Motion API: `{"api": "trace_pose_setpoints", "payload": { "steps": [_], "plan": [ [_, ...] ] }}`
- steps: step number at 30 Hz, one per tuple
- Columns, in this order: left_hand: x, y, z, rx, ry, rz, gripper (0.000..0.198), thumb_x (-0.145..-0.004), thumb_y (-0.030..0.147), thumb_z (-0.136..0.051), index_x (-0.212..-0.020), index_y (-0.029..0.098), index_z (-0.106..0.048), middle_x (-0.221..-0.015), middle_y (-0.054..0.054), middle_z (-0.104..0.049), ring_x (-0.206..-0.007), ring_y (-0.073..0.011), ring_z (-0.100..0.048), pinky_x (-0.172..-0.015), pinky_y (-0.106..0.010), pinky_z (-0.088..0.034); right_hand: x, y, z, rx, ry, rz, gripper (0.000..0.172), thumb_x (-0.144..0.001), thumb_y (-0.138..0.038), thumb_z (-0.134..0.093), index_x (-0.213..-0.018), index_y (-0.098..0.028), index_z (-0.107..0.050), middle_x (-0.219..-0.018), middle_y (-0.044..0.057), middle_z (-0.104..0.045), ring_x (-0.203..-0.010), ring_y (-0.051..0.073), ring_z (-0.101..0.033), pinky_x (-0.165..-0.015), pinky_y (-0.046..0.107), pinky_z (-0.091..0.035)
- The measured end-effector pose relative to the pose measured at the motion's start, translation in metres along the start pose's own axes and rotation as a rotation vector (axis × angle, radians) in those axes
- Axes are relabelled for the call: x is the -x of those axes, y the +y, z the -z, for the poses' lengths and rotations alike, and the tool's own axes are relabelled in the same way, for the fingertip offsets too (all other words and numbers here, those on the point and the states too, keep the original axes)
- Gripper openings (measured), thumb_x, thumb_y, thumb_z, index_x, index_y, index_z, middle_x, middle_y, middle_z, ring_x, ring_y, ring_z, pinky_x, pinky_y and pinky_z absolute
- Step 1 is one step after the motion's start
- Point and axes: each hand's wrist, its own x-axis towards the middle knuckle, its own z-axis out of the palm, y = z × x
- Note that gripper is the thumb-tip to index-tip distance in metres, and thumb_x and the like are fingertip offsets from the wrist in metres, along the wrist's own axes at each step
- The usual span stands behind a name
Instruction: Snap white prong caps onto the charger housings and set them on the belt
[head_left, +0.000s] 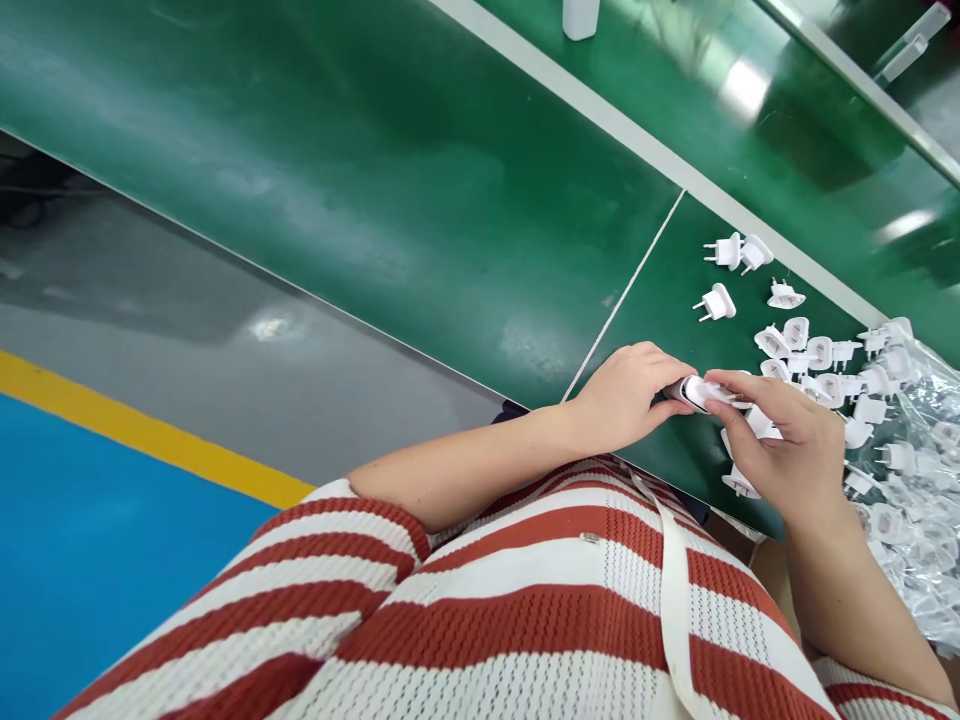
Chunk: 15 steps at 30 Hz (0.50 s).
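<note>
My left hand [626, 398] pinches a small white piece with a dark side [681, 391] between thumb and fingertips. My right hand [791, 440] grips a white plug head [716, 393] against the end of that piece, so the two touch. The fingers partly cover both, and I cannot tell whether they are joined. Loose white plug heads [821, 352] lie around my right hand, several with prongs showing. A single plug head [715, 302] lies on its side beyond my hands.
A clear plastic bag [934, 400] with more white plug heads stands at the right. The green table [375, 180] has a pale strip [600, 105] along its far side and a white cord line [626, 290] across it. A white block [580, 18] sits beyond the strip.
</note>
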Motion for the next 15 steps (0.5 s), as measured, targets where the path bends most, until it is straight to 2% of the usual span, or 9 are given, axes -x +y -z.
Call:
{"api": "trace_pose_setpoints", "payload": {
  "steps": [3, 10, 13, 15],
  "plan": [
    [0.0003, 0.0006, 0.0, -0.016, 0.0, 0.003, 0.02, -0.096, 0.031, -0.071, -0.111, 0.017, -0.072, -0.108, -0.007, -0.078, -0.101, -0.0253, -0.067, -0.095, -0.041, -0.048, 0.0038, -0.0022, -0.0047, 0.039, 0.067, -0.011, 0.028, -0.096, -0.022, -0.068, -0.119, -0.036, -0.073, -0.104, 0.002, -0.081, -0.086, 0.027, -0.078, -0.074, 0.043, -0.063],
    [0.0019, 0.001, -0.0008, -0.052, 0.002, 0.018, 0.021, -0.097, 0.03, -0.07, -0.113, 0.016, -0.072, -0.113, -0.009, -0.078, -0.103, -0.0264, -0.067, -0.096, -0.042, -0.049, 0.0053, -0.0041, -0.0035, 0.101, -0.004, 0.03, 0.03, -0.097, -0.018, -0.065, -0.118, -0.037, -0.073, -0.103, 0.0, -0.081, -0.087, 0.026, -0.077, -0.076, 0.043, -0.063],
    [0.0024, 0.0021, -0.0007, -0.054, 0.014, 0.018, 0.023, -0.099, 0.033, -0.068, -0.113, 0.015, -0.072, -0.111, -0.009, -0.079, -0.101, -0.0268, -0.067, -0.093, -0.042, -0.05, 0.0048, -0.0073, -0.003, 0.133, 0.007, 0.024, 0.029, -0.097, -0.017, -0.066, -0.118, -0.035, -0.073, -0.101, 0.001, -0.081, -0.087, 0.027, -0.078, -0.074, 0.042, -0.062],
    [0.0024, 0.003, 0.0, -0.053, 0.01, 0.023, 0.023, -0.099, 0.033, -0.067, -0.113, 0.015, -0.072, -0.112, -0.009, -0.079, -0.102, -0.0267, -0.067, -0.093, -0.042, -0.05, 0.007, -0.0103, -0.0038, 0.171, 0.027, 0.028, 0.034, -0.096, -0.015, -0.066, -0.122, -0.036, -0.072, -0.102, 0.001, -0.081, -0.087, 0.027, -0.078, -0.07, 0.041, -0.061]
  ]
}}
